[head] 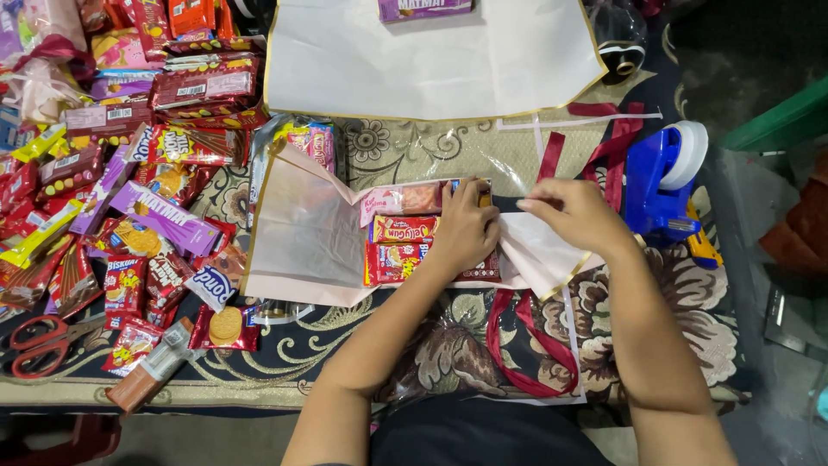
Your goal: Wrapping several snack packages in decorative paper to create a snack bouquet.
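Note:
A stack of small snack packets (398,235), red, yellow and pink, lies on a sheet of pale pink wrapping paper (302,237) with a gold edge. My left hand (466,226) presses flat on the right side of the stack. My right hand (576,211) pinches the right flap of the paper (539,250) and folds it over toward the packets. A dark red ribbon (526,341) loops on the cloth just below the paper.
Many snack packets (129,173) are heaped at the left. Red scissors (43,341) lie at the lower left. A blue tape dispenser (660,177) stands at the right. A second white sheet (431,56) with a purple box lies at the top, over a patterned cloth (414,147).

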